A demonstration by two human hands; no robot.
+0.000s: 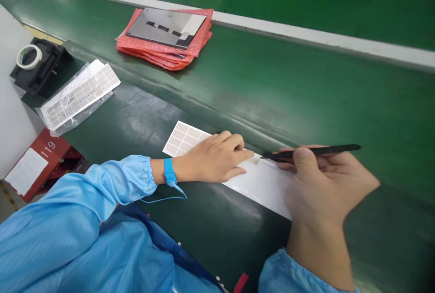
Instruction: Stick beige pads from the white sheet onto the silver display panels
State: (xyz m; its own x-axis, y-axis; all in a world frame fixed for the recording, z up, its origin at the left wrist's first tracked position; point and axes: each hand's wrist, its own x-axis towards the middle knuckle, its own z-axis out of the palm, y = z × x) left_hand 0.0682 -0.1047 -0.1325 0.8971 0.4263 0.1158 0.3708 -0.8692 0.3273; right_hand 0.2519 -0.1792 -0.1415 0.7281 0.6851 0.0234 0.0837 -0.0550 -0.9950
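Observation:
My left hand (217, 157) lies on a sheet of labels (185, 138), with the thumb and index finger apart and the other fingers bent. Rows of pale greyish rectangles show on the sheet's left end; its right part (261, 189) is bare white. In my right hand (319, 184), somewhat blurred, is a pair of black tweezers (335, 149), gripped between thumb and fingers. The tips point left at a small greyish label (254, 160) close to my left index fingertip. Whether the tips touch that label I cannot tell. A blue wrist strap (169, 171) circles my left wrist.
Beyond my hands, display panels (166, 26) rest on stacked red bubble bags (152, 57). More label sheets (83, 96) lie in clear plastic at left, near a black fixture (41, 66) bearing a tape roll (29, 56). A red box (47, 157) stands below the table edge.

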